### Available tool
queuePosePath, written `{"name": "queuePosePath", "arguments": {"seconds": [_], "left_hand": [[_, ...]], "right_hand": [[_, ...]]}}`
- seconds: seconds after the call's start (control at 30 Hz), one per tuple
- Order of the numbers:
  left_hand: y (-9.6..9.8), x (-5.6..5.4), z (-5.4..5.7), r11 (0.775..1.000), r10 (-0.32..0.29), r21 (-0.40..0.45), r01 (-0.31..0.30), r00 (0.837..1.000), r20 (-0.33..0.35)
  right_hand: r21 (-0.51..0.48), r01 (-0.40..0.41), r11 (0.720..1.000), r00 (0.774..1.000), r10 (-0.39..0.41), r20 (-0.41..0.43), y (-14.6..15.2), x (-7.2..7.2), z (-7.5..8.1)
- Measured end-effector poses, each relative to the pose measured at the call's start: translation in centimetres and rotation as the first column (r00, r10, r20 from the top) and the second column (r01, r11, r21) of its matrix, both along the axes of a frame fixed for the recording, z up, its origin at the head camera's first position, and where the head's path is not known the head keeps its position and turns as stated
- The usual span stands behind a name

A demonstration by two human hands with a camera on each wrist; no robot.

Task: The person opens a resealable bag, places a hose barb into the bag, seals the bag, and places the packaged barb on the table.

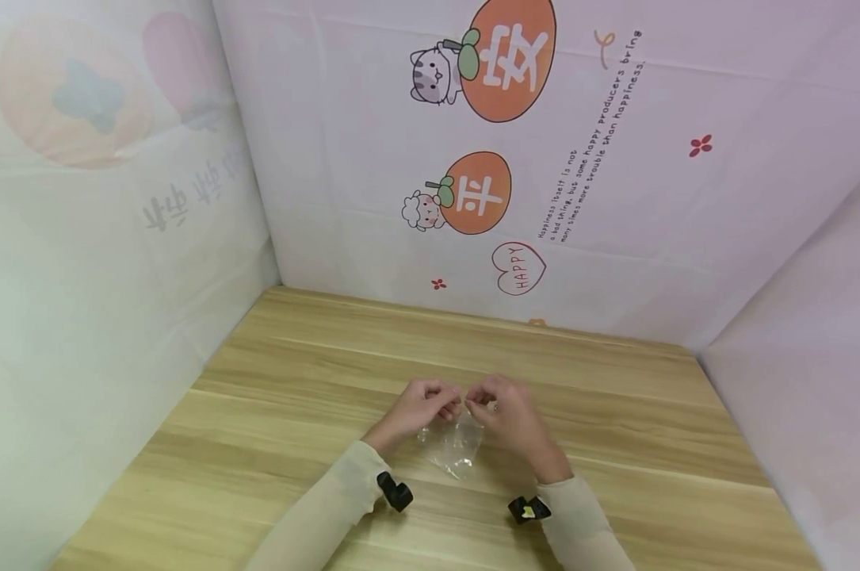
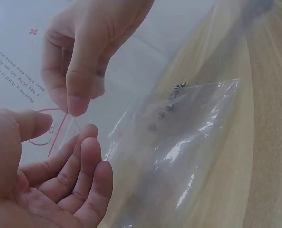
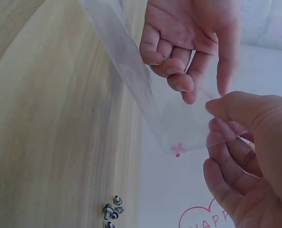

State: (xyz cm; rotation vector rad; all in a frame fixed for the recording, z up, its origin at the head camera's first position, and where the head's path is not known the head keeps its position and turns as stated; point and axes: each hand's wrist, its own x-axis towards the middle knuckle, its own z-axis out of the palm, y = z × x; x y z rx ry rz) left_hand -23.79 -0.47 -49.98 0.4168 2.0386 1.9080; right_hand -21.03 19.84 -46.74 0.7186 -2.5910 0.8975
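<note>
A clear, thin plastic bag (image 1: 458,452) hangs below both hands, its surface wrinkled and shiny. Its upper edge is pinched between the thumb and fingers of my right hand (image 1: 506,411), as the right wrist view also shows. My left hand (image 1: 424,406) is at the other side of the bag's top, palm turned up. In the left wrist view its thumb (image 2: 36,124) stands apart from the loosely bent fingers (image 2: 91,156). Several small metal screws (image 3: 112,210) lie on the table close by; the left wrist view shows some of them through the bag.
The wood-grain table (image 1: 294,381) is enclosed by white printed sheets at the back (image 1: 351,159) and both sides. Black wrist cameras sit on the left sleeve (image 1: 330,496) and the right sleeve (image 1: 579,519).
</note>
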Motion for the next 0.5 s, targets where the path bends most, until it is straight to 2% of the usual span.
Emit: {"name": "queuePosePath", "arguments": {"seconds": [0.1, 0.2, 0.37, 0.5], "left_hand": [[0.03, 0.25, 0.08, 1.0, 0.005, -0.001, -0.005, 1.0, 0.018], [0.07, 0.5, 0.18, 1.0, 0.013, 0.002, -0.013, 0.999, 0.042], [0.06, 0.61, 0.31, 1.0, 0.02, -0.002, -0.02, 0.999, 0.034], [-0.13, 0.42, 0.15, 0.999, 0.002, -0.042, -0.004, 1.0, -0.031]], "right_hand": [[0.076, -0.035, 0.996, 0.997, 0.04, -0.062, -0.21, 0.05, -0.08], [0.129, -0.061, 0.99, 0.993, 0.073, -0.09, -0.35, 0.21, -0.08], [0.138, -0.072, 0.988, 0.994, 0.082, -0.067, -0.57, 0.6, 0.15], [0.127, -0.09, 0.988, 0.995, 0.095, -0.03, -0.73, 0.79, 0.26]]}}
